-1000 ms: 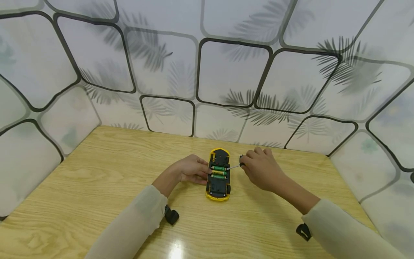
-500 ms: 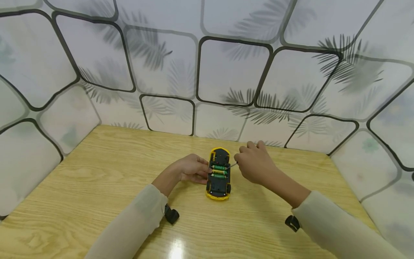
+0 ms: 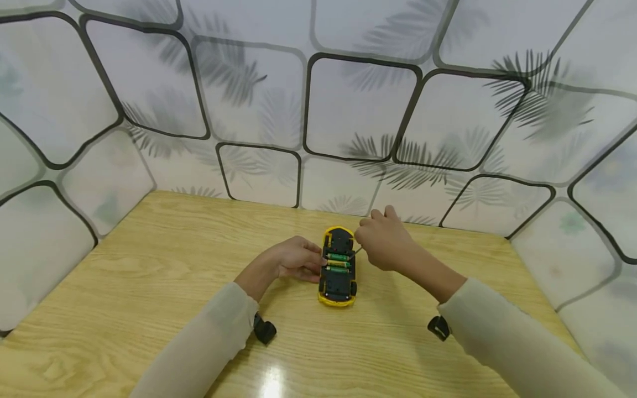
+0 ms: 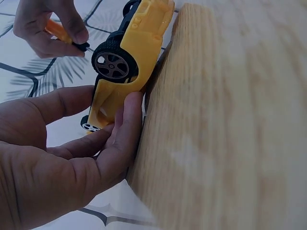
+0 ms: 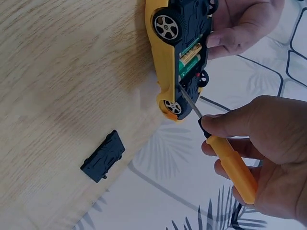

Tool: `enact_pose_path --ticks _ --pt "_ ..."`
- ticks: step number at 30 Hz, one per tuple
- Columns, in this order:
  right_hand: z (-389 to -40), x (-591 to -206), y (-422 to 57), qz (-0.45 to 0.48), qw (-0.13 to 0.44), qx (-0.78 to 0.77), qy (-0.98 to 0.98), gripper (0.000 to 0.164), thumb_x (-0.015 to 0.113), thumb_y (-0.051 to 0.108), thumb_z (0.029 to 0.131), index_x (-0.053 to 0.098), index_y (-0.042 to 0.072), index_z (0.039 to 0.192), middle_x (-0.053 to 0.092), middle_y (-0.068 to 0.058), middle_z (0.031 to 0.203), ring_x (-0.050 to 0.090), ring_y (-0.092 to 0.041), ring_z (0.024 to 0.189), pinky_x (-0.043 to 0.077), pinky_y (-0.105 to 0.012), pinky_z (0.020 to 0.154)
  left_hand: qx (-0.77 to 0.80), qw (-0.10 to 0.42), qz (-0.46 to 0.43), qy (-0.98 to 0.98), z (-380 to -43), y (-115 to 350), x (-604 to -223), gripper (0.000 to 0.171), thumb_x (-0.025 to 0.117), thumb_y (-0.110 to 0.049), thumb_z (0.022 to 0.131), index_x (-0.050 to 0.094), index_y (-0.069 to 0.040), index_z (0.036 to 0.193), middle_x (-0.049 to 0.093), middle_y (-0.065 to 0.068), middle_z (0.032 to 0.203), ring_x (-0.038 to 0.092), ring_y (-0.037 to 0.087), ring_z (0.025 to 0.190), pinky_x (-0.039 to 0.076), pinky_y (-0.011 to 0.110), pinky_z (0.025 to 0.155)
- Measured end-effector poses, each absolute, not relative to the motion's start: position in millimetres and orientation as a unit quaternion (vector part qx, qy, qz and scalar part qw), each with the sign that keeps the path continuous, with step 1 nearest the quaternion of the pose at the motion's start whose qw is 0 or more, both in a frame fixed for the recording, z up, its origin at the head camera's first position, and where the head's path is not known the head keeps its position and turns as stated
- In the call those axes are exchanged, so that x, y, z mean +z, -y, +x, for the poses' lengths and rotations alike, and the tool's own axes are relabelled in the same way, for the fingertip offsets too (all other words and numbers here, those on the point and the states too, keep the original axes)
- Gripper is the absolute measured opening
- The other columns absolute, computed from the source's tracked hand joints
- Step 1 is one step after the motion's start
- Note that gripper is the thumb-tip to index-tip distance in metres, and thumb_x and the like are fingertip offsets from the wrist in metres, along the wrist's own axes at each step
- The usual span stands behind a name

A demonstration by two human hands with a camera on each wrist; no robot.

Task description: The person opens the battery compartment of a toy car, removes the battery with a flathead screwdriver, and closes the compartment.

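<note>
A yellow toy car (image 3: 337, 288) lies wheels up on the table, its black underside showing. Three batteries (image 5: 190, 58), green and yellow-green, sit in its uncovered compartment. My left hand (image 3: 294, 258) grips the car's left side, thumb on the underside edge and fingers along the yellow body (image 4: 148, 45). In my right hand (image 3: 385, 240) is a screwdriver with an orange handle (image 5: 235, 168). Its metal shaft slants to the compartment edge near one end battery; whether the tip touches a battery cannot be made out.
A black battery cover (image 5: 103, 155) lies on the wood-grain table (image 3: 174, 265), apart from the car; in the head view it does not show. Patterned white walls (image 3: 259, 99) stand behind the table and at both sides.
My right hand has moved left and slightly away from me, with the screwdriver, closer to the car. The left hand and the car stay almost in place.
</note>
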State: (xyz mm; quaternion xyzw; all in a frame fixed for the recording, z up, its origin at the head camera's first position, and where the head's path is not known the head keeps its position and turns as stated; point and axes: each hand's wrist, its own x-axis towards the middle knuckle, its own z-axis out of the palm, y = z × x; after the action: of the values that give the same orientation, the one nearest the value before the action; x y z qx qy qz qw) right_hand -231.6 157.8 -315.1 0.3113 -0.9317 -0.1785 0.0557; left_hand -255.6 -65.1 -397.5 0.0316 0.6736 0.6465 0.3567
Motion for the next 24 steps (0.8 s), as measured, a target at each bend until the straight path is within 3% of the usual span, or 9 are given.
enact_pose_path --ticks 9,19,24 --pt "-226.3 -325.6 -176.9 0.315 0.082 -0.097 0.940 0.011 0.069 0.015 0.099 0.076 0.018 0.092 0.057 0.001 0.079 0.036 -0.020 0.066 0.024 -0.038 0.068 0.645 0.362 0.044 -0.672 -255.0 67.2 -400.0 0.060 0.059 -0.002 0.102 0.033 0.012 0.153 0.061 0.026 0.133 0.066 0.033 0.116 0.059 0.044 0.094" --pt "-218.0 -348.7 -196.6 0.330 0.162 -0.046 0.929 0.004 0.073 0.013 0.096 0.076 0.017 0.096 0.063 -0.003 0.085 0.040 -0.021 0.066 0.033 -0.040 0.066 0.642 0.356 0.041 -0.677 -253.2 66.8 -397.3 0.050 0.060 -0.002 0.101 0.045 0.011 0.147 0.065 0.023 0.125 0.069 0.026 0.103 0.061 0.042 0.090" --pt "-216.8 -356.5 -203.4 0.316 0.159 0.008 0.935 0.003 0.074 0.014 0.096 0.076 0.016 0.097 0.064 -0.003 0.089 0.043 -0.021 0.069 0.032 -0.041 0.065 0.642 0.355 0.034 -0.679 -253.5 65.4 -397.0 0.049 0.061 -0.002 0.101 0.047 0.009 0.147 0.068 0.021 0.121 0.070 0.024 0.099 0.061 0.042 0.088"
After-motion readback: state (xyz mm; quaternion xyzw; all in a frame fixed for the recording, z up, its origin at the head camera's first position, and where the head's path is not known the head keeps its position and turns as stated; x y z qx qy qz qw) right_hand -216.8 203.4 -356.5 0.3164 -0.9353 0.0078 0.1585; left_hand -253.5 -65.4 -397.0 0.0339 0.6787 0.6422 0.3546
